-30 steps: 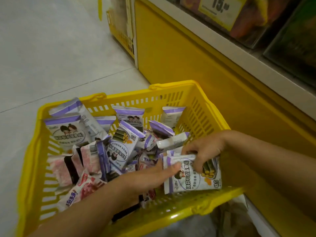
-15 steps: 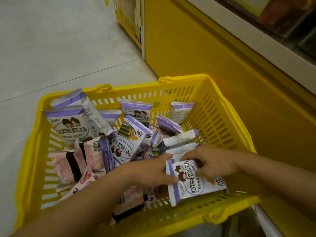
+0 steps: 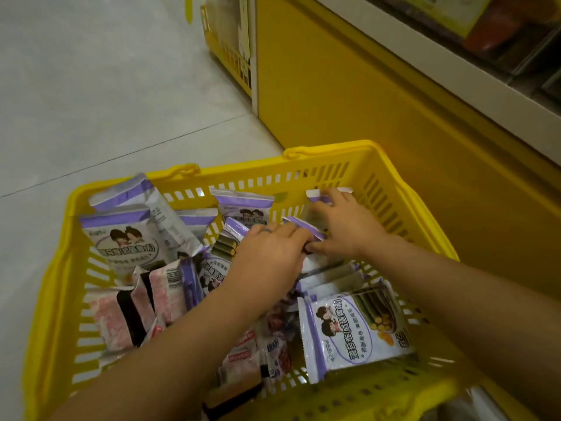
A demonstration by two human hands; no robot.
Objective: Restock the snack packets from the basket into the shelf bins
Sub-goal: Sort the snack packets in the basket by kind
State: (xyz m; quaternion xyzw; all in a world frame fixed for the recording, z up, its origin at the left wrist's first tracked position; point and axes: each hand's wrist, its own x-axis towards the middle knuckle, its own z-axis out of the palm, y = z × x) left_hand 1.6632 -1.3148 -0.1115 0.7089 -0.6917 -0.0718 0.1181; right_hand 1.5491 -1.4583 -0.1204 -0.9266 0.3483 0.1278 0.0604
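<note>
A yellow plastic basket (image 3: 403, 189) holds several snack packets, purple-and-white ones and pink ones (image 3: 121, 317). Both hands are inside it, toward the far right. My left hand (image 3: 267, 256) has its fingers curled down over a small purple-and-white packet (image 3: 303, 225) in the middle of the pile. My right hand (image 3: 343, 226) lies just beyond with its fingers stretched flat over another purple-and-white packet (image 3: 315, 194) leaning on the far wall; its thumb touches my left fingertips. A large purple-and-white packet (image 3: 355, 332) lies loose at the near right of the basket.
A yellow shelf base (image 3: 379, 95) rises right behind the basket, with a white shelf edge (image 3: 455, 77) and stocked goods above it at top right. Another yellow rack (image 3: 227, 47) stands farther back. Grey floor tiles (image 3: 91, 86) stretch to the left.
My right hand let go of the large purple-and-white packet, which now lies at the near right. Both hands moved forward to the packets at the far right of the basket.
</note>
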